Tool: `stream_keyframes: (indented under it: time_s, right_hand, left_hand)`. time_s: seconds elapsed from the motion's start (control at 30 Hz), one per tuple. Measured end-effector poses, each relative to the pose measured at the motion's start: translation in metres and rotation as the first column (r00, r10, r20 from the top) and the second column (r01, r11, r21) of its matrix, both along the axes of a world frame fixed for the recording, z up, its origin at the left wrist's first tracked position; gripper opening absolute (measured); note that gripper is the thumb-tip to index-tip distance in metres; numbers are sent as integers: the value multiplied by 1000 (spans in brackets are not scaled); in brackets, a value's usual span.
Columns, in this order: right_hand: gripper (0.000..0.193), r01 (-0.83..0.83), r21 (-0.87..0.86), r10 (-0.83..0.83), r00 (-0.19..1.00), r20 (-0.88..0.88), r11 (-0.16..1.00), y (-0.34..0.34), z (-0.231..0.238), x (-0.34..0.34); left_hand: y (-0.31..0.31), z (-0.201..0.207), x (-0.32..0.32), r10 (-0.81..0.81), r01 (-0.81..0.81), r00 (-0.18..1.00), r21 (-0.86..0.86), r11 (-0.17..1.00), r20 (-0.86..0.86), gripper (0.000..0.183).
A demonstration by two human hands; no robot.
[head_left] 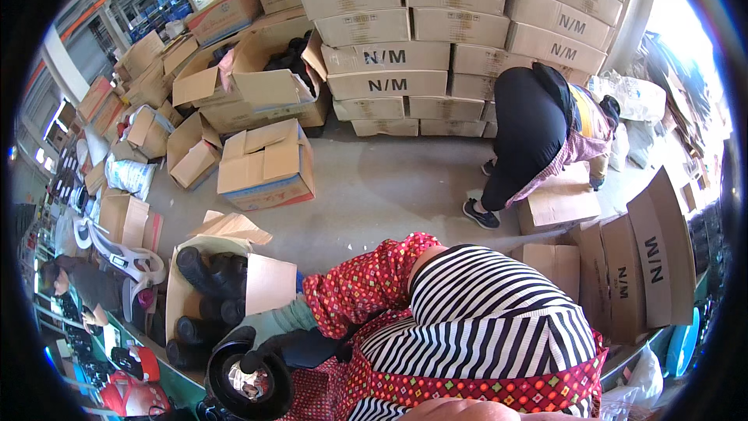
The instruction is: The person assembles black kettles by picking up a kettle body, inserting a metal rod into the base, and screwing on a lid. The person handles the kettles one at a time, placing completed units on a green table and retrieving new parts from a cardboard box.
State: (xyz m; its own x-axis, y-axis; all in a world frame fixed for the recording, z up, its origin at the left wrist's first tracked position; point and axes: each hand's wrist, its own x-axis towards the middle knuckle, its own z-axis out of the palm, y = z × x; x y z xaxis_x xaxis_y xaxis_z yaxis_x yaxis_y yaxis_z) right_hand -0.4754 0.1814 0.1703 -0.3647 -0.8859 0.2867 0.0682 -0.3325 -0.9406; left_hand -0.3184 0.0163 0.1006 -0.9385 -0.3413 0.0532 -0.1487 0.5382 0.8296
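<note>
A black boot (220,390) with a round, wide opening is held low at the front left. Something shiny and silvery shows inside the opening. My right hand (274,323), in a grey-green glove, is closed on the boot's far rim. My left hand (290,349), in a dark glove, grips the near side of the rim, one finger reaching over into the opening. Just beyond stands an open cardboard box (269,284) with several black boots (209,274) lying in it. The boot's lower part is hidden.
Cardboard boxes (265,168) stand on the floor ahead, before a tall stack of closed cartons (389,57). At the right, a person (531,132) bends over a carton (562,196). Flattened cartons (658,257) lean nearby. Another person (89,284) sits at the far left.
</note>
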Motion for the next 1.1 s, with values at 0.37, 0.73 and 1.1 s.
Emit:
stream_keyframes:
  time_s: [0.37, 0.73, 1.1]
  right_hand:
    - [91, -784, 273, 797, 598, 89, 558, -43, 53, 6]
    - [95, -896, 429, 964, 205, 171, 115, -187, 43, 109]
    - [94, -162, 140, 143, 5, -990, 977, -393, -28, 192]
  left_hand:
    - [-13, 48, 174, 287, -267, 958, 393, 880, 10, 66]
    - [17, 23, 222, 372, -102, 912, 779, 619, -176, 59]
    - [-8, -60, 275, 785, 258, 550, 952, 164, -285, 57]
